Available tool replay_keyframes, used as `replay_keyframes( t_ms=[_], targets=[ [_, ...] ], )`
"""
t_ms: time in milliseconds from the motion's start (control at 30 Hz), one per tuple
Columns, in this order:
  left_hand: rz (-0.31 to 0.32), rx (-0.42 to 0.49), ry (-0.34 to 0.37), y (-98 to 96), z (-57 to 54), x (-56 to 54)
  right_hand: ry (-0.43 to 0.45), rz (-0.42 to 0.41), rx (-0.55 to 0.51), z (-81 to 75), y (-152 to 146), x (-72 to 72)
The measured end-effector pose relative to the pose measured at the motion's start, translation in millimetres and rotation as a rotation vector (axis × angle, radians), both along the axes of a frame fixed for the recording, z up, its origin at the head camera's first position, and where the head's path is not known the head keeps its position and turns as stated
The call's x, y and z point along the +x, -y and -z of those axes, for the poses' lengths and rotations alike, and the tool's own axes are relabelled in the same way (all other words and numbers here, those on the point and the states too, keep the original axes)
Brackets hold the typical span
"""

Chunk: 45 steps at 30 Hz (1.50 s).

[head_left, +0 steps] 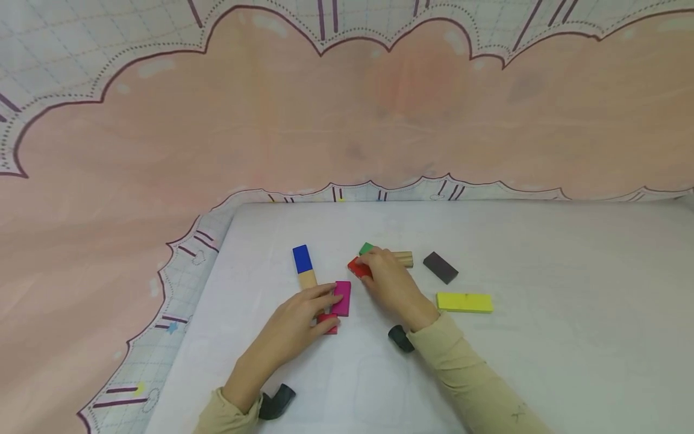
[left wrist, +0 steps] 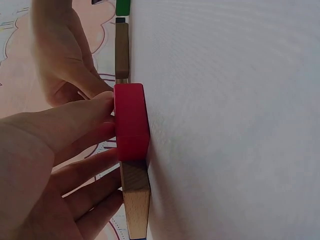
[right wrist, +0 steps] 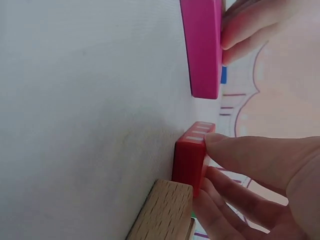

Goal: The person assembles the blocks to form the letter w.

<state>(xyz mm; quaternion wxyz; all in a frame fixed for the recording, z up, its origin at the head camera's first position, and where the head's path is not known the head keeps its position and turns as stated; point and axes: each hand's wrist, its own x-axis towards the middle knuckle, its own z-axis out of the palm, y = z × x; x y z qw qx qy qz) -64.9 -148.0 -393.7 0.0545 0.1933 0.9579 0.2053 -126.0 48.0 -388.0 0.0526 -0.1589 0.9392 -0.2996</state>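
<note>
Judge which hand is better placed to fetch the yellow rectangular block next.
Probably the right hand: though pinching a red rectangular block, it is nearer the yellow block than the left hand, which touches a magenta rectangular block.

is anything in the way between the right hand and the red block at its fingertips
Nothing visible is: the right hand touches the red block directly, thumb and fingers on it. A wooden block and a green block lie close by, but not between them.
</note>
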Motion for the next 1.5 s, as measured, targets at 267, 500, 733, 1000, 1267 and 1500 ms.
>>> replay_keyframes(
  t_ms=[267,500,733,1000,1267,1500],
  targets=[
    [-0.004,0.015,0.011,0.7,-0.2,0.3,0.008,-0.027,0.000,0.8,-1,-5.1],
    [-0.005,0.020,0.009,0.2,-0.6,0.5,0.036,-0.020,0.002,0.7,1,-7.0],
    [0.004,0.026,0.002,0.3,1.2,-0.3,0.078,-0.003,-0.001,0.6,4,-8.0],
    [0.017,0.020,-0.014,2.2,1.9,-0.7,0.092,0.002,-0.035,2.0,4,-11.2],
    [0.009,0.021,-0.001,2.2,1.6,-1.0,0.083,0.059,-0.081,3.9,8,-13.2],
    [0.005,0.020,0.005,2.4,1.5,-0.9,0.062,0.105,-0.093,5.7,14,-15.5]
  ],
)
